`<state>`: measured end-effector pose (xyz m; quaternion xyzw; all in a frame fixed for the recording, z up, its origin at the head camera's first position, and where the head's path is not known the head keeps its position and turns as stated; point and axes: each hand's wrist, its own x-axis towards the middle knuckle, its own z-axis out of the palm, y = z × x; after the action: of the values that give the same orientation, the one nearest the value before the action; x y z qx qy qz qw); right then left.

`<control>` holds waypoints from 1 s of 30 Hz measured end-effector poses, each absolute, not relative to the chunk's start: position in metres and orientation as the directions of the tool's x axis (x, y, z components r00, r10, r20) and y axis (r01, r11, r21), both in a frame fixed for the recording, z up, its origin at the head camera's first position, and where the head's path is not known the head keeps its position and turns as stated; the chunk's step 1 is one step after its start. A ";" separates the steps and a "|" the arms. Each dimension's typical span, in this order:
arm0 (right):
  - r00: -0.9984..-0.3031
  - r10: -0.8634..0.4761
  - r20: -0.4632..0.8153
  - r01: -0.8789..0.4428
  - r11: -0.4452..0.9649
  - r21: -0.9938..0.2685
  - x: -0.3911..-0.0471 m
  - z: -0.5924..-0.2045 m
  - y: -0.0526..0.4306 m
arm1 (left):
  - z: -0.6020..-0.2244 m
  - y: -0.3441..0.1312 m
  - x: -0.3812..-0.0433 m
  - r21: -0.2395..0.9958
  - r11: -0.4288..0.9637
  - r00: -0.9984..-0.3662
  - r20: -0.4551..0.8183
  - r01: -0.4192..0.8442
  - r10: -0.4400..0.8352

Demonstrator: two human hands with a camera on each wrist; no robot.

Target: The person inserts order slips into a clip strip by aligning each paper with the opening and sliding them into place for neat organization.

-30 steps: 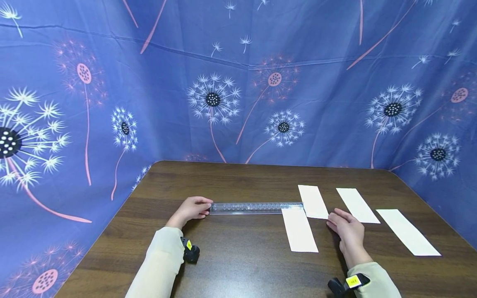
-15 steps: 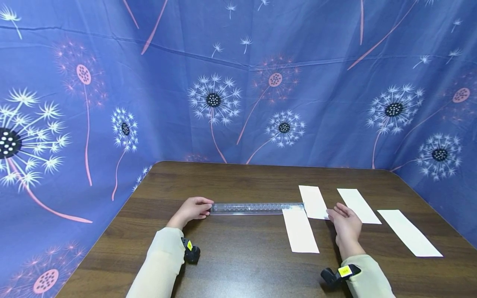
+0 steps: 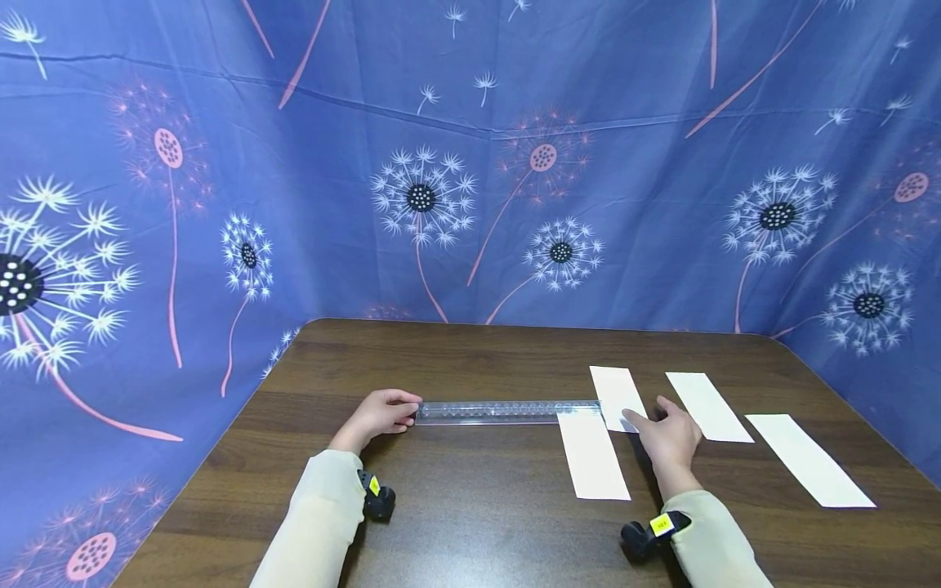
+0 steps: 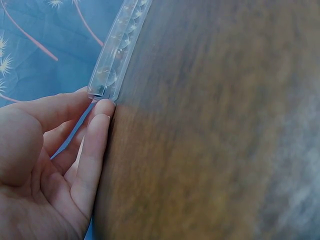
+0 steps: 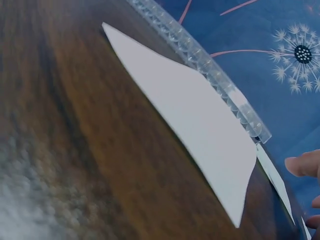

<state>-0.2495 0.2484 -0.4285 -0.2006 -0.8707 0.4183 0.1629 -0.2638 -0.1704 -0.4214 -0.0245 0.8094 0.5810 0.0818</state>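
Note:
A long, slim clear plastic case lies across the table, with a row of clear round pieces inside it. My left hand pinches its left end between thumb and fingertips. At the case's right end, a white paper strip lies flat, its far edge meeting the case. My right hand is to the right of the case, thumb and fingers spread, holding nothing. Its thumb is over or at the near corner of a second white strip; contact cannot be told. The right wrist view shows the thumb apart from the case.
Two more white paper strips lie on the right of the table, one beyond my right hand and one farther right. The brown wooden table ends at a blue cloth with dandelion prints at the back and sides.
My right hand has moved left toward the case's right end, its thumb spreading away from the fingers. My left hand, the case and the paper strips have stayed in place.

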 end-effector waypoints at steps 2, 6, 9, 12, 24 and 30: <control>-0.886 0.445 0.130 0.212 0.638 -0.741 -0.249 -0.429 0.248 | -0.421 -0.170 -0.263 0.936 0.325 -0.986 -0.161 -0.135 0.054; -0.913 0.394 0.106 0.223 0.700 -0.679 -0.249 -0.431 0.247 | -0.421 -0.170 -0.263 0.936 0.324 -0.986 -0.161 -0.136 0.052; -0.922 0.377 0.084 0.236 0.721 -0.651 -0.249 -0.431 0.246 | -0.422 -0.170 -0.263 0.934 0.329 -0.986 -0.161 -0.136 0.048; -0.927 0.367 0.076 0.243 0.743 -0.624 -0.249 -0.430 0.245 | -0.422 -0.170 -0.264 0.932 0.335 -0.986 -0.159 -0.135 0.047; -0.938 0.328 0.112 0.210 0.794 -0.571 -0.249 -0.429 0.240 | -0.420 -0.171 -0.263 0.932 0.333 -0.984 -0.170 -0.144 0.049; -0.931 0.318 0.180 0.171 0.813 -0.556 -0.249 -0.430 0.237 | -0.420 -0.170 -0.262 0.937 0.322 -0.985 -0.164 -0.139 0.054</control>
<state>-0.2491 0.2370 -0.4298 -0.1297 -0.9428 0.2765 0.1333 -0.2617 -0.1700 -0.4201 -0.0263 0.8087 0.5818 0.0826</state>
